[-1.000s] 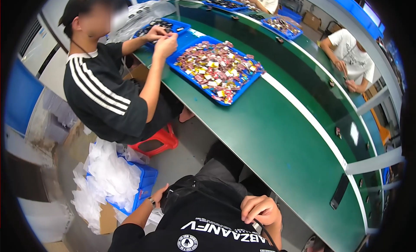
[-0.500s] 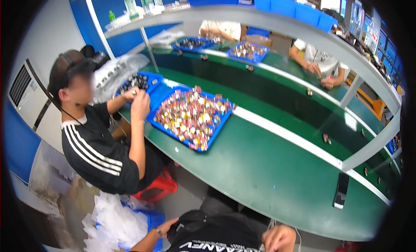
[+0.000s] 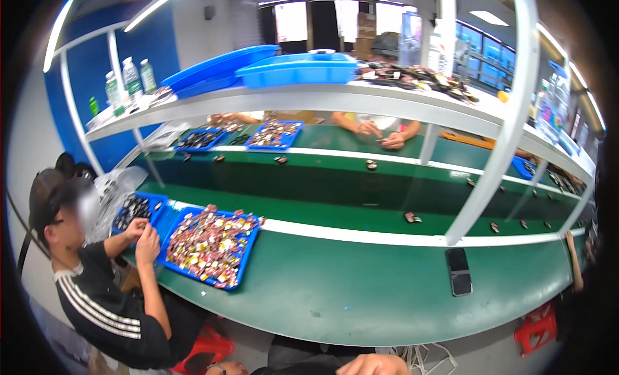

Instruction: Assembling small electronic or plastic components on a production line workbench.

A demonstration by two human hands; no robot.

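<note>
My left hand (image 3: pixel 229 368) shows only in part at the lower edge, beside a red stool (image 3: pixel 205 351), with a band around its wrist. Its fingers are hidden. My right hand (image 3: pixel 374 365) is low at the middle of the lower edge, below the front rim of the green table (image 3: pixel 335 288). The knuckles show, but the picture's edge cuts off the fingers, so its grip cannot be made out. Neither hand touches the tabletop. On the table lie a dark phone (image 3: pixel 459 272) and a blue tray (image 3: pixel 244 264) heaped with small reddish, yellow and white parts.
At left a seated person (image 3: pixel 97 298) handles a small piece beside a tray of black parts (image 3: pixel 133 211). A conveyor belt (image 3: pixel 322 193) carries scattered small parts. Above it runs a white shelf (image 3: pixel 387 102) with blue trays (image 3: pixel 296 71). A metal post (image 3: pixel 493 130) rises near the phone.
My view has swung up and to the right, bringing in the shelf top and windows. Both my hands now sit lower in the picture and show less. The person at left still handles a small piece.
</note>
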